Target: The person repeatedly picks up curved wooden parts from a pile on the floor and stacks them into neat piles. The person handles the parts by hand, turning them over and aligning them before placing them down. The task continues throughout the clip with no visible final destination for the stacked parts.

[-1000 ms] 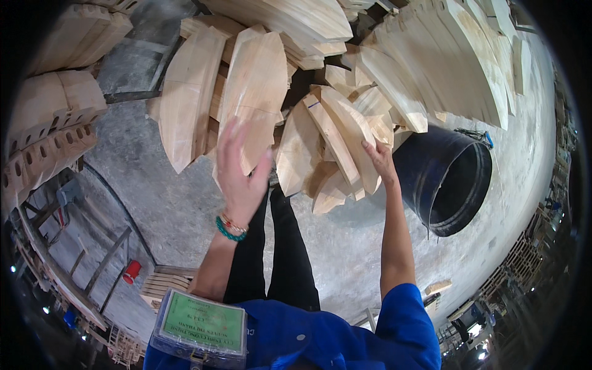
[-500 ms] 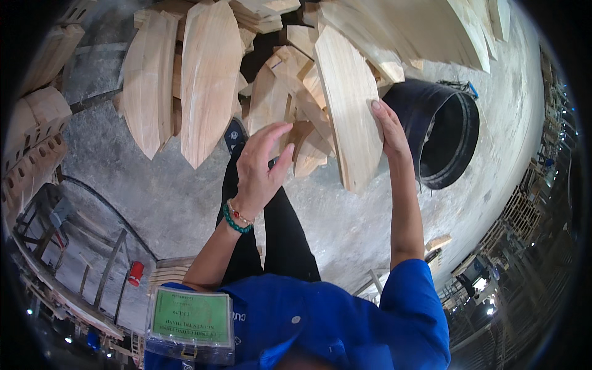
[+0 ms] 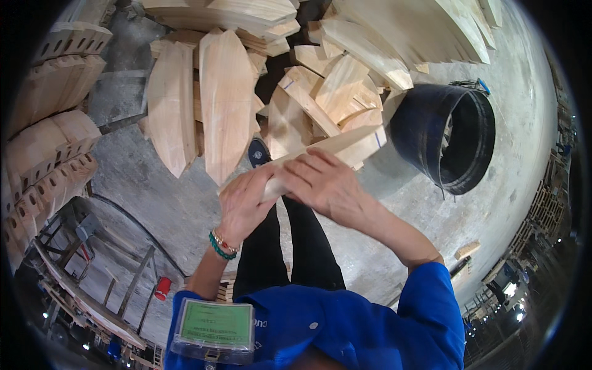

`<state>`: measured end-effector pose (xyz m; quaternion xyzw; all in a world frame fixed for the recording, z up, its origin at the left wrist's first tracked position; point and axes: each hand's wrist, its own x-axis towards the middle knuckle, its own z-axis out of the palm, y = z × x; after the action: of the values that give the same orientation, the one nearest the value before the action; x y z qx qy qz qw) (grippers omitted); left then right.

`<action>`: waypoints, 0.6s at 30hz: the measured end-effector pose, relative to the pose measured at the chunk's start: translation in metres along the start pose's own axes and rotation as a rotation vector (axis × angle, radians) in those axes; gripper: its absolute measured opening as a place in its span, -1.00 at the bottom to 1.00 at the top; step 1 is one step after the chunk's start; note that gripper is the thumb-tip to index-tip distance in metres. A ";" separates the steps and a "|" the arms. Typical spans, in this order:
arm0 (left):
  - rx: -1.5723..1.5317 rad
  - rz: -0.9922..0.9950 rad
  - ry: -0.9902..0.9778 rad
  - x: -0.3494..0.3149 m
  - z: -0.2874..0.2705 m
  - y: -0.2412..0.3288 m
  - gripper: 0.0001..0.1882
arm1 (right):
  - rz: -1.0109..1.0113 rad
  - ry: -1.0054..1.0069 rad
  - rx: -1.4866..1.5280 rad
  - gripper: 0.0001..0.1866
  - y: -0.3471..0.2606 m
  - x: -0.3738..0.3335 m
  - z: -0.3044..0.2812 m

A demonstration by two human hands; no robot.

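A pale wooden board (image 3: 351, 143) with a blue mark near its right end is held in front of my legs, tilted up toward the right. My left hand (image 3: 245, 198) grips its near left end, the thumb along the wood. My right hand (image 3: 324, 185) lies over the middle of the board with its fingers curled round the edge. Both hands hide much of the board's left half. Just beyond it lies a loose heap of cut wooden pieces (image 3: 345, 86). Two long pointed boards (image 3: 227, 105) stand out to the left of the heap.
A black drum (image 3: 425, 132) lies open-mouthed to the right on the concrete floor (image 3: 394, 246). Stacked boards (image 3: 425, 28) rise at the far right. Slotted wooden pieces (image 3: 52, 154) are piled on the left, above a metal frame (image 3: 126, 290) with a red object (image 3: 163, 288).
The board has been swung from upright at the right to a slanting position before my body. My left hand, free before, has taken hold of it, and my right hand has moved inward.
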<state>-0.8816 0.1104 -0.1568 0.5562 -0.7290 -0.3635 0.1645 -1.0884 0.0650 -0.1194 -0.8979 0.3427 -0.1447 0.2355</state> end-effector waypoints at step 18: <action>0.191 -0.542 0.517 0.007 -0.095 -0.206 -0.42 | 0.833 0.155 0.056 -0.25 0.126 -0.066 0.126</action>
<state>-0.6800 0.0463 -0.2402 0.8148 -0.5206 -0.1723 0.1883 -1.1523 0.0685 -0.2987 -0.6624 0.6888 -0.1138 0.2716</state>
